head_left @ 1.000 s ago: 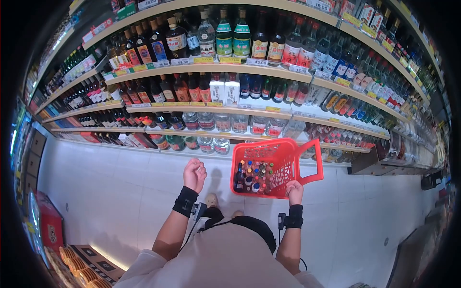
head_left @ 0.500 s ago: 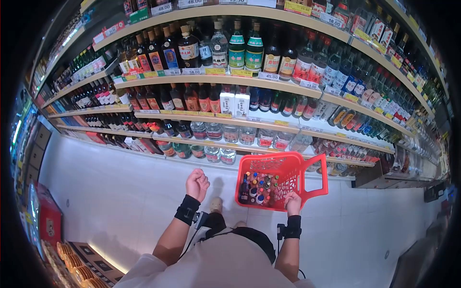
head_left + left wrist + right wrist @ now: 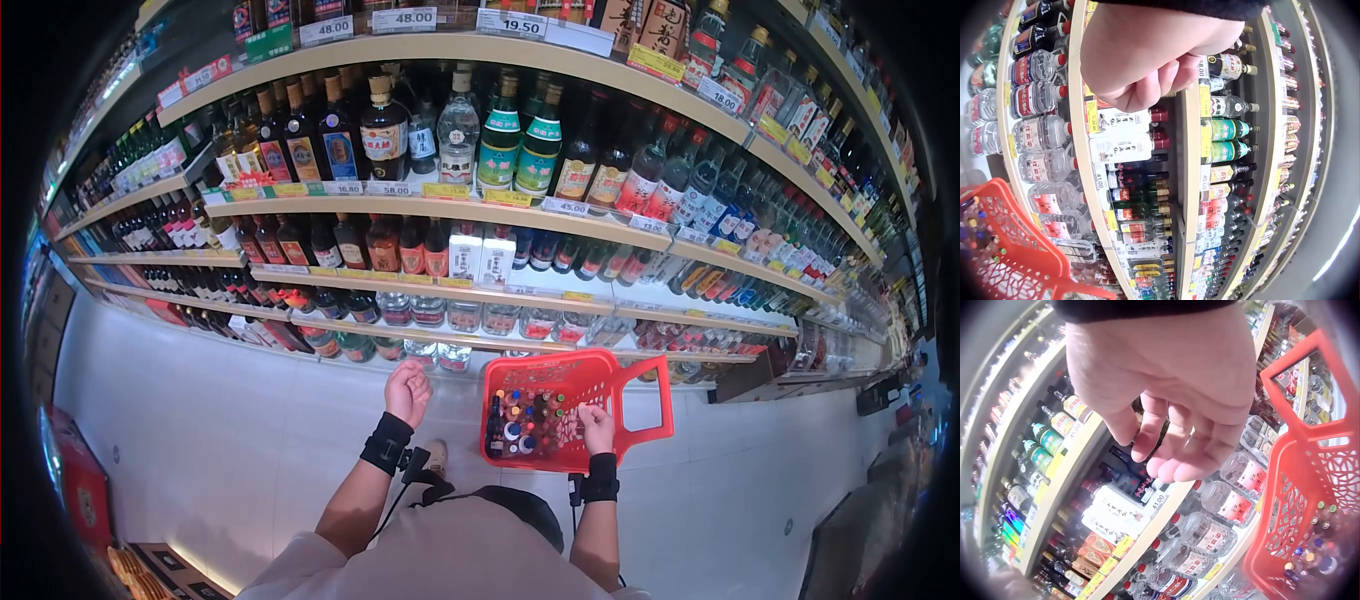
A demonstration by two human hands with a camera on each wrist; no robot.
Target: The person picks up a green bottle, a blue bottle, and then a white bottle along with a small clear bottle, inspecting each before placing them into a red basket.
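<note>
My left hand (image 3: 408,394) is raised left of the basket, in front of the shelves, its fingers folded in toward the palm. In the left wrist view nothing shows in that hand (image 3: 1154,56). My right hand (image 3: 597,428) overlaps the near right part of the red shopping basket (image 3: 575,372) in the head view. Its fingers (image 3: 1175,464) are loosely curled with nothing between them. Inside the basket are several small bottles (image 3: 528,425) with blue, yellow and green caps, and a taller dark bottle (image 3: 495,425) along the left side.
Tall curved shelves run across the front, with glass liquor bottles (image 3: 500,145), white cartons (image 3: 497,257) and clear jugs (image 3: 455,357). Price tags line the shelf edges. Pale floor tiles (image 3: 200,390) lie below. A red box (image 3: 80,480) stands at the left.
The head view has shifted, so the shelves and basket sit lower in it. My right hand has moved inward over the basket from its right corner, its fingers loosening. The left hand stays raised.
</note>
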